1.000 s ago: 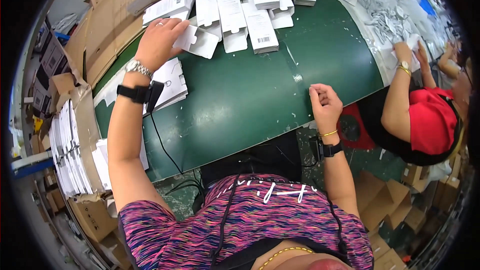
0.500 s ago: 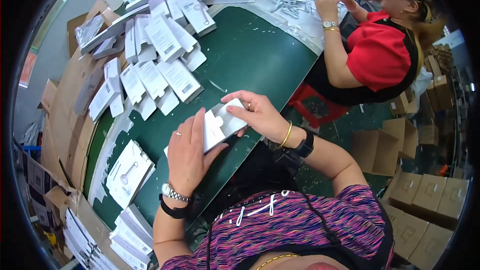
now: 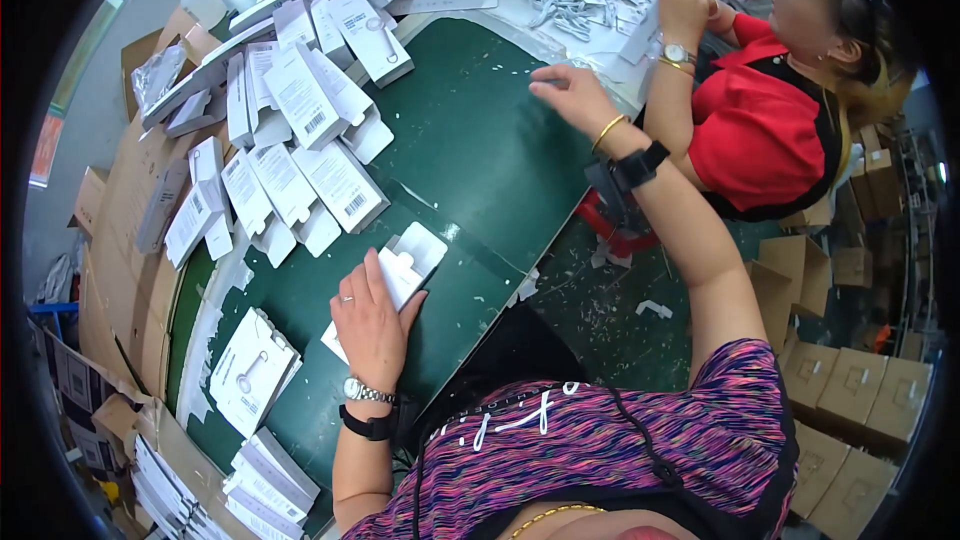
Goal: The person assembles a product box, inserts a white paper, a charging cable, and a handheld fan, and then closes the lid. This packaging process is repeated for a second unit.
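- Near left: a stack of flat white cartons (image 3: pixel 250 375) on the green table (image 3: pixel 470 130).
- Middle: the left hand (image 3: pixel 372 315) is clamped on a white box (image 3: pixel 405 280), fingers on one side, thumb on the other; a flap stands open at its far end.
- Far left: a pile of boxes (image 3: pixel 340 185).
- Far right: the right hand (image 3: pixel 575 98) hovers above the table, thumb and forefinger slightly apart.
- Farther right: a co-worker (image 3: pixel 745 130) in red.

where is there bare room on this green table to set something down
Biggest: the mostly bare green tabletop between the white box heap and the right hand. Smaller: a strip between the left hand and the white carton stack. Crowded: the far left, under the heap.
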The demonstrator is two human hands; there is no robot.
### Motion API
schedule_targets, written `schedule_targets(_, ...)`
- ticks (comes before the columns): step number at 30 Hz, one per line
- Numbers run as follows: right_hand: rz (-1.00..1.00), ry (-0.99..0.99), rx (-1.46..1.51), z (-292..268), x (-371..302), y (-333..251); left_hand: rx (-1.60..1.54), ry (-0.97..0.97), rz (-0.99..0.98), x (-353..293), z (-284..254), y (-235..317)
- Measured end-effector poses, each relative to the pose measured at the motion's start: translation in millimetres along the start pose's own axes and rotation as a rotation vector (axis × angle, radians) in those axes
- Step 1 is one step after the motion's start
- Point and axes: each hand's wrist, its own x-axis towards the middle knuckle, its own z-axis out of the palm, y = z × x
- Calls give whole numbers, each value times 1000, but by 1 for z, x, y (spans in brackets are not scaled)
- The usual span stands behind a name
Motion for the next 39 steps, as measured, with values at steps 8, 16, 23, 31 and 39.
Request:
schedule_targets(8,34,131,-438,1,118,23,13,15,5,-3,3,-2)
schedule_targets(16,261,117,-615,9,140,27,-15,-18,-8,-1,-2,1)
schedule_targets(23,222,429,-366,-3,118,36,-22,33,15,2,2,-1)
schedule_targets(31,-25,507,-191,17,49,5,-20,65,36,-8,2,-4)
schedule_targets(39,221,56,1010,40,-102,-90,-131,116,111,-14,-1,-5)
